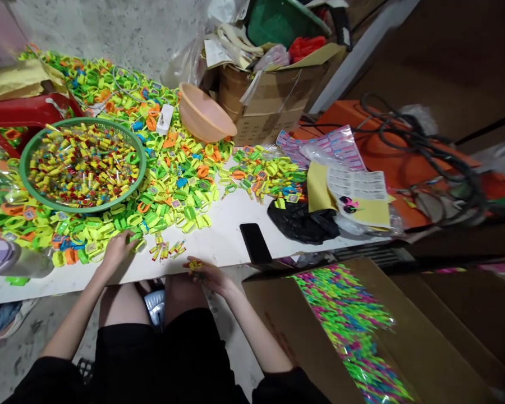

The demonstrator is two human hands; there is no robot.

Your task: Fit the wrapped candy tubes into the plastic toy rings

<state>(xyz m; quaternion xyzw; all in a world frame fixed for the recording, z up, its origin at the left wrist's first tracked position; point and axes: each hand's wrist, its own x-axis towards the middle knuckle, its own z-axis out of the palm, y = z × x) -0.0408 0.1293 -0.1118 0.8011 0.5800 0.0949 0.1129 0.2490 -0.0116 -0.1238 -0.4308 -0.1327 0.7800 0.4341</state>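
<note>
My left hand (118, 251) is at the near edge of the pile of plastic toy watches (180, 196), its fingers bent around the band of a green toy watch (140, 246). Part of that grip is hidden. My right hand (208, 277) is at the table's front edge, its fingers closed on small yellow-and-red tubes (194, 265). Between the two hands, several loose tubes of the same look (167, 248) lie scattered on the white table (219, 235). A green basket (142, 168) full of such tubes sits on the watches at the left.
A black phone (255, 243) lies right of my hands, near a black plastic bag (303, 221). Behind are a peach bowl (206, 115) and a loaded cardboard box (269, 106). A lidded container (2, 258) stands left. Below right, an open carton (294, 325) holds colourful thin sticks.
</note>
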